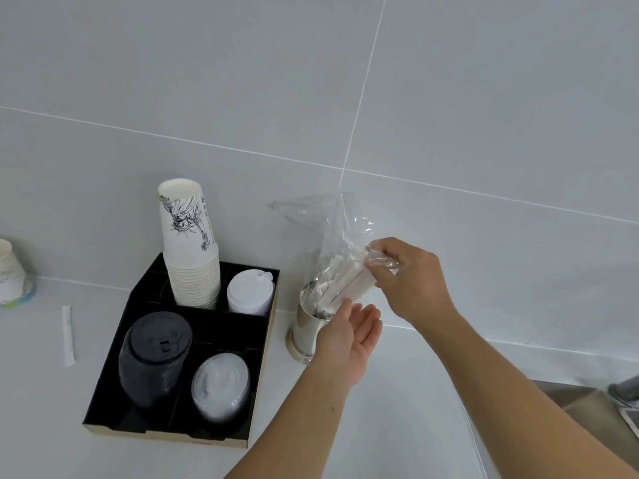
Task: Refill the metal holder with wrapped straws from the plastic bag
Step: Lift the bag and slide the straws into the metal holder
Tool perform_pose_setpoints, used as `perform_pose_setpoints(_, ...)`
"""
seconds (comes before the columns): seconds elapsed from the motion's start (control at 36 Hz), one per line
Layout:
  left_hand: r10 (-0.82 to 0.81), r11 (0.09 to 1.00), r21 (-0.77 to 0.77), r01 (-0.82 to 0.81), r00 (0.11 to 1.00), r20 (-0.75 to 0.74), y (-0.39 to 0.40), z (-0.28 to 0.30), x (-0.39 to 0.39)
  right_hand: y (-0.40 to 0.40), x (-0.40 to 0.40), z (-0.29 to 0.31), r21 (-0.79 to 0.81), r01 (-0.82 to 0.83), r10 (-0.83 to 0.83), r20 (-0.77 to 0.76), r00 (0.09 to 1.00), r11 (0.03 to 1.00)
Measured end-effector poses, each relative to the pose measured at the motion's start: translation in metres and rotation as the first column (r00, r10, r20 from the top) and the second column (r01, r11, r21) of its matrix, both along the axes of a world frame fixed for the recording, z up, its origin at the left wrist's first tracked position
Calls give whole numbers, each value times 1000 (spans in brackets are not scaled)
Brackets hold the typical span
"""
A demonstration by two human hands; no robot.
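A: Largest item, centre frame?
B: Clear plastic bag (328, 233), crinkled, mouth tipped down-left over the metal holder (306, 326).
A: Contents?
B: Wrapped straws (345, 278), white paper sleeves, long axes slanting from upper right to lower left, lower ends inside the holder.
A: Hands?
B: Right hand (411, 281) pinches the bag's raised end; left hand (349, 337), fingers straight, palm up beside the holder's rim.

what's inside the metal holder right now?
Wrapped straws, still inside the plastic bag, angle down into the metal holder. The right hand grips the bag; the open left hand covers the holder's near side. Its depth is hidden.
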State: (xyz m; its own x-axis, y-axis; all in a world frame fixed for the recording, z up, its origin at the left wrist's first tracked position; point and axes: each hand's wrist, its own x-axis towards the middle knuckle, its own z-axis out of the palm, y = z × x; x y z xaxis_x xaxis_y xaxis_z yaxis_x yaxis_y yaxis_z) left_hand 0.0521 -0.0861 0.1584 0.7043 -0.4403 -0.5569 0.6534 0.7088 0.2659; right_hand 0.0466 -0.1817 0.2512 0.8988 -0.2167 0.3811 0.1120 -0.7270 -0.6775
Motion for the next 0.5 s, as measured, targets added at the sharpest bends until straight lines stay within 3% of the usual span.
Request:
perform_pose_setpoints(0.08,5,1000,-6,-5,1000,1,1,0,3,-4,1,7,7,-38,38,-76,996,999)
perform_pose_setpoints(0.22,35,998,-59,-34,999,16,-2,8,4,-9,2,28,-148,-82,75,-51,996,986)
perform_pose_setpoints(0.36,49,995,-91,-46,998,35,-7,15,2,-11,5,50,-49,-30,27,-66,997,998)
perform_pose_setpoints(0.5,44,994,-100,-44,999,-1,-3,10,1,-14,8,63,181,0,-2,13,1000,984)
